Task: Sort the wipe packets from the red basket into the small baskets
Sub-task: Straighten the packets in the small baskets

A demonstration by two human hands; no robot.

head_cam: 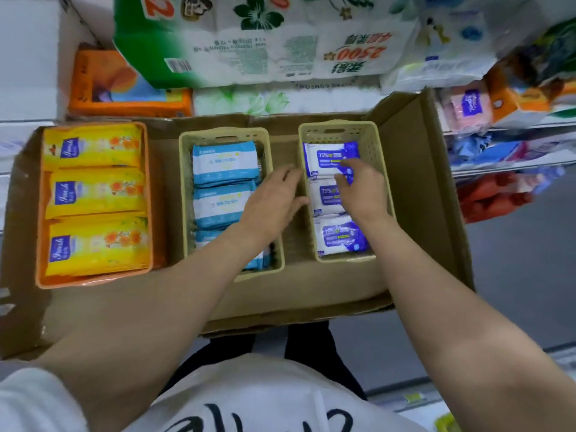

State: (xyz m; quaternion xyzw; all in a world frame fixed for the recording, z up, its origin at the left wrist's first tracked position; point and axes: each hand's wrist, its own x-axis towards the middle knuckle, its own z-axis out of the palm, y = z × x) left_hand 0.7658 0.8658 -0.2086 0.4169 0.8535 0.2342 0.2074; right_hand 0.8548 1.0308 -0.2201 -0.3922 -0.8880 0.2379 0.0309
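- Three small baskets sit in a row on flattened cardboard: an orange basket of yellow packets at the left, a middle cream basket of light-blue packets, and a right cream basket holding the blue-and-white wipe packets.
- The red basket is not in view, so how many packets remain cannot be judged.
- The right hand reaches into the right cream basket, its grip curled onto the second packet in the row (whether it pinches or only presses is hard to tell).
- The left hand lies with fingers straight against the outside wall of that basket, holding nothing and seemingly steadying it.
- Risk: the packets look slick and overlap like shingles, so a push on one could ride it up over its neighbour and spoil the row.
- Risk: the basket is light and sits on smooth cardboard, so a hard tuck without the left hand's bracing could slide or tip it.
- Risk: the left forearm crosses over the middle cream basket and could drag a light-blue packet out.
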